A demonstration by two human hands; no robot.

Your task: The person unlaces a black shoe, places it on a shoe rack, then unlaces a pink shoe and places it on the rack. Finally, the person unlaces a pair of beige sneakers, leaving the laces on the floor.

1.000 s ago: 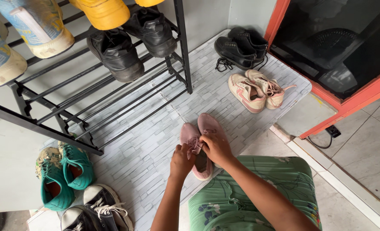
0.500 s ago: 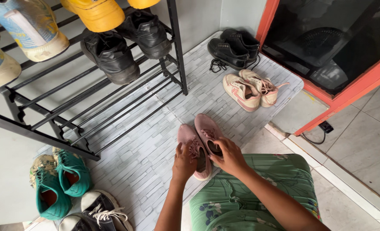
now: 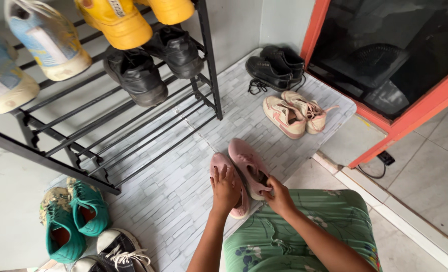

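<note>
A: What do the hands have?

B: The left hand (image 3: 226, 187) lies palm-down, fingers spread, over the left pink slip-on shoe (image 3: 223, 174). The right hand (image 3: 279, 196) pinches the heel rim of the right pink slip-on shoe (image 3: 249, 163), tipped up beside its mate on the grey mat (image 3: 183, 196).

A: And the black shoe rack (image 3: 133, 126)?

B: Black leather shoes (image 3: 153, 65) on a middle shelf, yellow sneakers (image 3: 133, 17) and pale blue sneakers (image 3: 27, 50) higher; the lowest bars are bare.
</note>
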